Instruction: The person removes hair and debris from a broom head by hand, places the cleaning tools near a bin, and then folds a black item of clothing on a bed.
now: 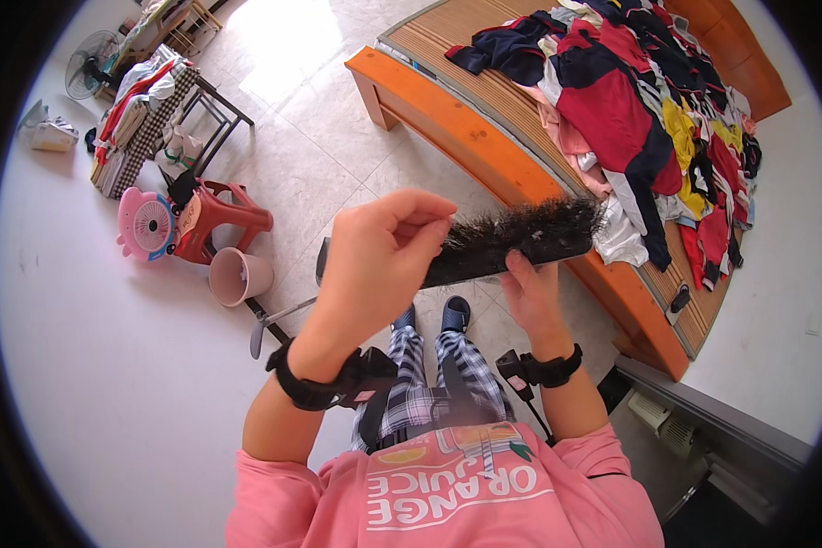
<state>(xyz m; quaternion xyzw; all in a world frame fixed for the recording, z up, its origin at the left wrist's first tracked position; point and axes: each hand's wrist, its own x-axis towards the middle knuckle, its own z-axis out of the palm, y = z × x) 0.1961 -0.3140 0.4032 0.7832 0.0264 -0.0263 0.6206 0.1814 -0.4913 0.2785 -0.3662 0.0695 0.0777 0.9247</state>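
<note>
A black broom head (484, 258) with dark bristles turned upward is held out in front of my body. My right hand (532, 290) grips its right part from below, thumb lying on the near face. My left hand (388, 251) is at the left part of the bristles, fingertips pinched together; what is between them is too small to make out. This hand and its wrist hide part of the broom's left end. Behind the left wrist, a thin grey rod with a rounded grey tip (258, 338) sticks out.
On the right is a wooden bed frame (484, 137) with a heap of clothes (621, 100). To the left stand a pink bin (235, 277), a red plastic stool (237, 215) and a pink fan (146, 224). Farther back, a table (160, 137) carries folded cloth.
</note>
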